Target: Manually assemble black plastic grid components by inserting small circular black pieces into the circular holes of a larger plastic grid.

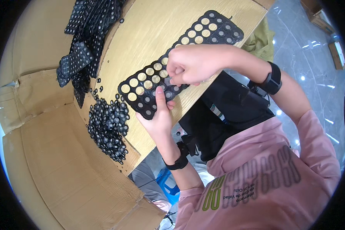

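Observation:
A long black perforated sheet lies slantwise on the wooden table. Along its far side run open round holes that show the tabletop, and along its near side rings with grey centres are still in place. My left hand grips the sheet's near left end, thumb on top and fingers underneath. Above the middle of the sheet my right hand is closed in a pinch, fingertips down at the rings just beyond my left thumb. Whatever sits between those fingertips is too small and hidden to make out.
Left of the sheet, a heap of loose black rings lies along the table edge. Farther up is a pile of similar black sheets. Large cardboard walls stand to the left. Green cloth hangs by the right edge.

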Demonstrator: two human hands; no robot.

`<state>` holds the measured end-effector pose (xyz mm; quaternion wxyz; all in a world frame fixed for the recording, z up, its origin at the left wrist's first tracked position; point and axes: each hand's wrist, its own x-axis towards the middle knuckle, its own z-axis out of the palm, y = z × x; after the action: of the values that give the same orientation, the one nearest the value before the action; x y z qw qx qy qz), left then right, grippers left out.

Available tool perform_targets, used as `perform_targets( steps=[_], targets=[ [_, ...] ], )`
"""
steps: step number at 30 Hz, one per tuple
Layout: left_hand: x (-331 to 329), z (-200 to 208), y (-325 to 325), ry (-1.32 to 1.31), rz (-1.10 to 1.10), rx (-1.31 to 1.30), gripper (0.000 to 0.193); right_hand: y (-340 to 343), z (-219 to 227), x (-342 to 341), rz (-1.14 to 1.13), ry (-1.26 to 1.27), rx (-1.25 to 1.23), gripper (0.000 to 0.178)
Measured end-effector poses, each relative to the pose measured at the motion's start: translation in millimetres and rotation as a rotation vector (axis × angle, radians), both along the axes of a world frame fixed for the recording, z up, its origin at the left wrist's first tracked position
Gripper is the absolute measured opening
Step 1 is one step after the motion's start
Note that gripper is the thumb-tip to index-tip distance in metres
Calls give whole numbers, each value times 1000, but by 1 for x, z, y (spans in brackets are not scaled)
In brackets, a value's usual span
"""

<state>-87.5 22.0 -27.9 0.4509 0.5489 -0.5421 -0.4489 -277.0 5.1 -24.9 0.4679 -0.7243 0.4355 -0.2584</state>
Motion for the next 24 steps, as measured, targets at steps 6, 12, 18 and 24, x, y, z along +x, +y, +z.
perform_targets(
  steps=[6, 12, 18, 24],
  targets=[
    [0, -2, -1, 59, -6, 27, 10, 6, 8, -21, -114, -50, 171, 19],
    [-6, 5, 3, -41, -96, 85, 16, 5, 6, -23, -100, -50, 177, 20],
    [-20, 8, -1, -138, -32, 143, 17, 5, 11, -22, -84, -24, 209, 18],
    [-20, 7, -2, -111, 14, 160, 17, 4, 5, -22, -65, 17, 210, 20]
  ],
)
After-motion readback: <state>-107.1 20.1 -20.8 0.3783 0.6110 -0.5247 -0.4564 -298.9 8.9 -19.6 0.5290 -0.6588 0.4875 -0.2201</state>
